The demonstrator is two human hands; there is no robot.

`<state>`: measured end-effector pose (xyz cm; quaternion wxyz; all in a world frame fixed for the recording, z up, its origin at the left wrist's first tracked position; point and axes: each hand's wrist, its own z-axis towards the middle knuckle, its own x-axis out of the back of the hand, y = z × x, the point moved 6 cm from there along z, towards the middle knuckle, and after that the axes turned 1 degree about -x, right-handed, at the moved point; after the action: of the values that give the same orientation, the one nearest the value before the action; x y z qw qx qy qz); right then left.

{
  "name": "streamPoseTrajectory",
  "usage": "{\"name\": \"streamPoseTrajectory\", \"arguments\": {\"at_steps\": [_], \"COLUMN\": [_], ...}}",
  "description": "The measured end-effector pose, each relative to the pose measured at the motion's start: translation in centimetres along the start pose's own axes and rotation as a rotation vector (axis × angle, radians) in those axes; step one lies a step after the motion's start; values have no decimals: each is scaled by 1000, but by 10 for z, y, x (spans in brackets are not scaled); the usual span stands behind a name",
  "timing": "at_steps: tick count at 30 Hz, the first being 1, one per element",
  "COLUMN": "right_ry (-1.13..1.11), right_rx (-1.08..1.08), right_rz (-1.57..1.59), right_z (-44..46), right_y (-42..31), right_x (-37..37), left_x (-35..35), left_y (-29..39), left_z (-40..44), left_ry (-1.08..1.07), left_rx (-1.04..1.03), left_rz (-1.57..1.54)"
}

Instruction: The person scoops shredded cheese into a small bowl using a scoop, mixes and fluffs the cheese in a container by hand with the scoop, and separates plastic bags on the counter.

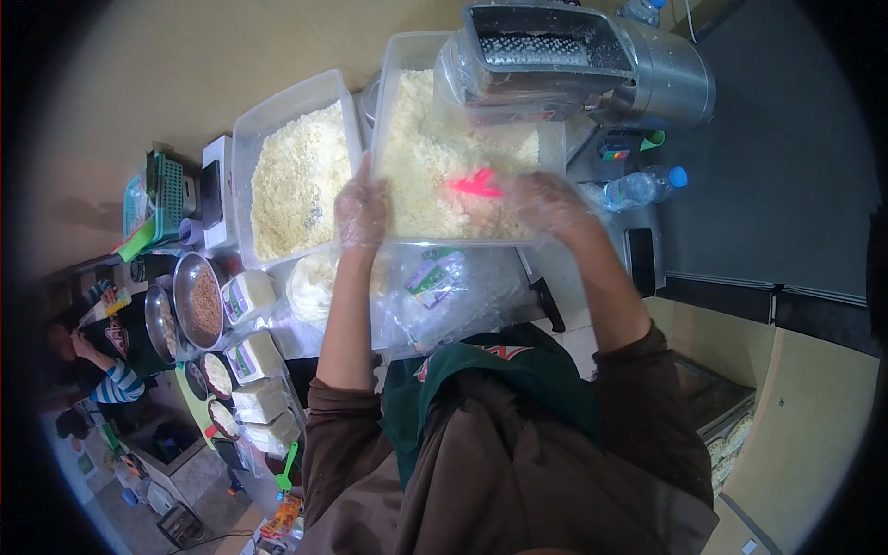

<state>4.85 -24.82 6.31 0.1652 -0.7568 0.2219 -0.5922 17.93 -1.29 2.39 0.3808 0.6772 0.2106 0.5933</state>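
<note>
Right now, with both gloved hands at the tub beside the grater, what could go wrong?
Spill: the pale shreds reach the near wall of the clear tub, so a brisk sweep of the pink tool might throw some over.
Bump: the grater overhangs the tub's far right part, so the right hand could hit it if raised there.
Knock: the water bottle is close beside that hand, and an outward swing may catch it.

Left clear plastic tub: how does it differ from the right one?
The silver metal grater overhangs the right clear plastic tub, not the left clear plastic tub. A bright pink tool shows in the right tub, none in the left tub. Both hold pale, crumbly food.
</note>
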Motion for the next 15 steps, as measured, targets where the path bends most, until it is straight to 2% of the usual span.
{"name": "streamPoseTrajectory", "arguments": {"at_steps": [1,2,4,5,7,11,13,14,15], "right_ry": [149,142,-74,-79,-181,-271,64,63,-31], "right_rx": [-24,-28,-237,-236,66,-73,-35,-35,-83], "right_rz": [14,17,-6,-6,-290,-290,-249,-252,-227], "right_z": [-3,-7,-16,-14,-9,8,12,9,6], "right_y": [7,0,0,5,-4,18,46,30,17], "right_x": [8,17,26,13,-23,-20,3,15,23], "left_x": [-1,3,14,16,14,9,10,11,12], "left_y": [-8,-2,7,11,20,16,16,17,18], "left_z": [0,-2,-2,-1,3,5,4,3,2], "left_ry": [-10,-16,-81,-81,-68,-14,-33,-33,-26], "left_rx": [-11,-5,76,82,46,51,63,64,70], "left_rz": [22,23,64,64,358,321,220,216,164]}}
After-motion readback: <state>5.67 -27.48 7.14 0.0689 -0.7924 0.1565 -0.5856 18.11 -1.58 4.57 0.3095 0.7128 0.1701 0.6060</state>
